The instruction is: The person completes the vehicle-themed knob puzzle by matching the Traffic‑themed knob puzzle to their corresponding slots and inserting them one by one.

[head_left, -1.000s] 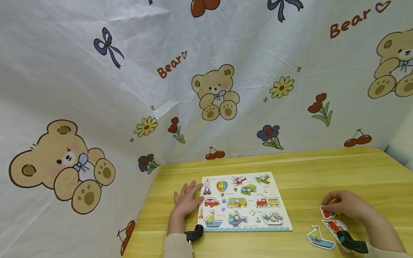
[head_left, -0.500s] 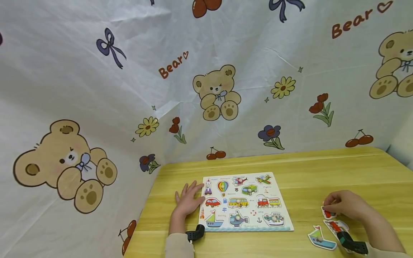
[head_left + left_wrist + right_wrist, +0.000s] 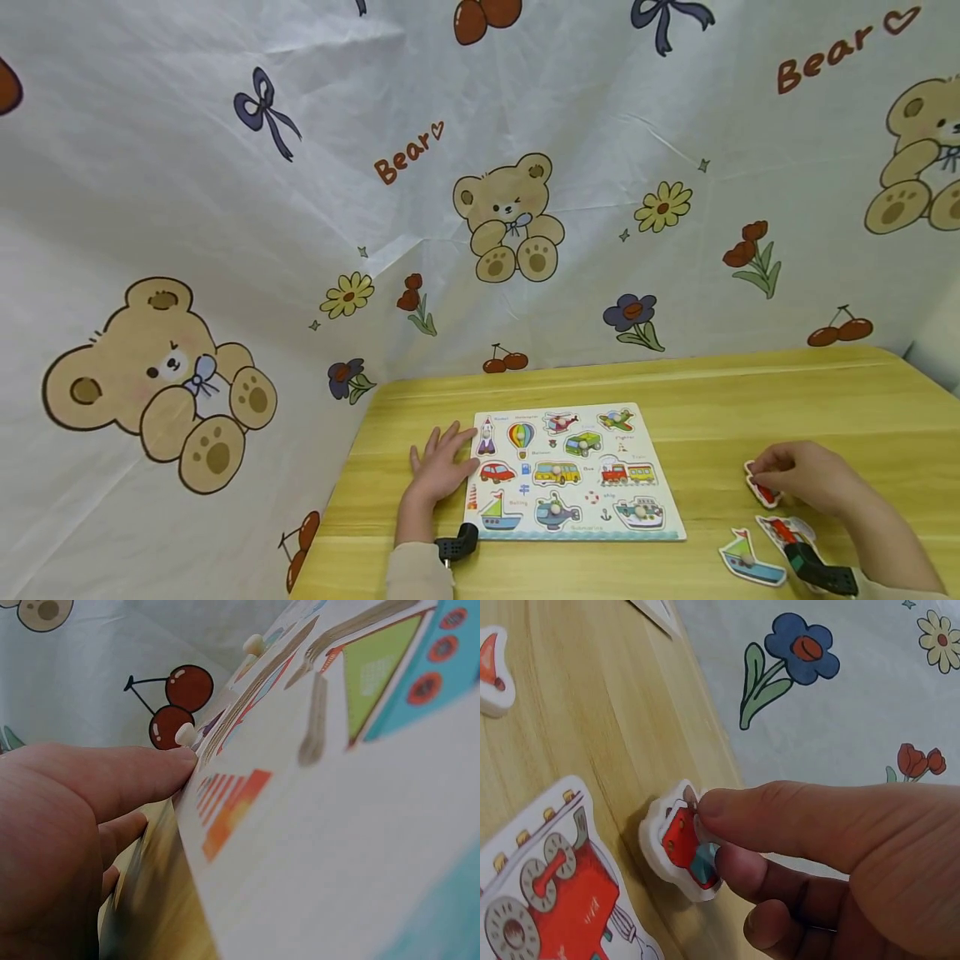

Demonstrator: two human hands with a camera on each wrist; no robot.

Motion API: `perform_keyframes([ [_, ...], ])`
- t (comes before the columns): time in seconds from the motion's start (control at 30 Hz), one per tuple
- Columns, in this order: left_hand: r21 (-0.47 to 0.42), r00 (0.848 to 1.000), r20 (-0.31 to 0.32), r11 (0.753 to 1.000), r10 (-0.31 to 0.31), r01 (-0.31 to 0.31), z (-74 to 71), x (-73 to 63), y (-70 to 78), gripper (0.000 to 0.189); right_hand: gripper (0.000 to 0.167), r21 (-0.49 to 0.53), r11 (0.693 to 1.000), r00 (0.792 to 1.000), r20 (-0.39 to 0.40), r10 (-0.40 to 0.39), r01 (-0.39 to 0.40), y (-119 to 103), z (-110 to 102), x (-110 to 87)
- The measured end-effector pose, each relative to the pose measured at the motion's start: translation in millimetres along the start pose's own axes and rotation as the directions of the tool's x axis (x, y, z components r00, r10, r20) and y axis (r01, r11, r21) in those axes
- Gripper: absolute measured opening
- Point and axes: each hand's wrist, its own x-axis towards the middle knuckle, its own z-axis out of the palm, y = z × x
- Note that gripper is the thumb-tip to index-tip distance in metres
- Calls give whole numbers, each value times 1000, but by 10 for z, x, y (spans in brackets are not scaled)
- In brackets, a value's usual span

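My right hand [image 3: 806, 477] pinches a small red car puzzle piece [image 3: 676, 838] between thumb and fingers; the fingertips cover part of it, and it is tilted in the right wrist view. Close beside it lies a red train piece [image 3: 562, 900], and left of that a sailboat piece [image 3: 752, 560]. The puzzle board [image 3: 577, 537] lies flat in the middle of the table, its pictures showing vehicles. At the board's left edge rests my left hand [image 3: 437, 475], fingers spread and thumb on the edge in the left wrist view. Knobs [image 3: 185, 735] stand up from the board.
The wooden table [image 3: 720, 417] reaches back to a white cloth [image 3: 585, 125] printed with bears, bows and flowers, which also hangs along the left side. A black camera mount sits on each wrist.
The red car piece has turned and tilted slightly in the right hand. The head view has shifted a little; the left hand and board stay as they were.
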Motion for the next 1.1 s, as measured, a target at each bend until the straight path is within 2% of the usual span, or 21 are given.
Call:
perform_keyframes([
  [0.17,2,1000,-2,1000,0,0,-4,4,6,53,25,-32,999,999,-36,-21,20,-24,6,8],
  [0.4,2,1000,-1,1000,-12,12,-8,3,3,53,22,-29,1000,998,-59,-5,3,-65,9,33],
  [0.7,-1,1000,-1,1000,-11,11,5,9,-5,53,18,-36,998,989,-135,-55,51,-149,38,45],
  [1.1,-6,1000,-8,1000,-3,3,16,5,-10,53,20,-46,995,982,-167,-93,86,-240,73,48],
])
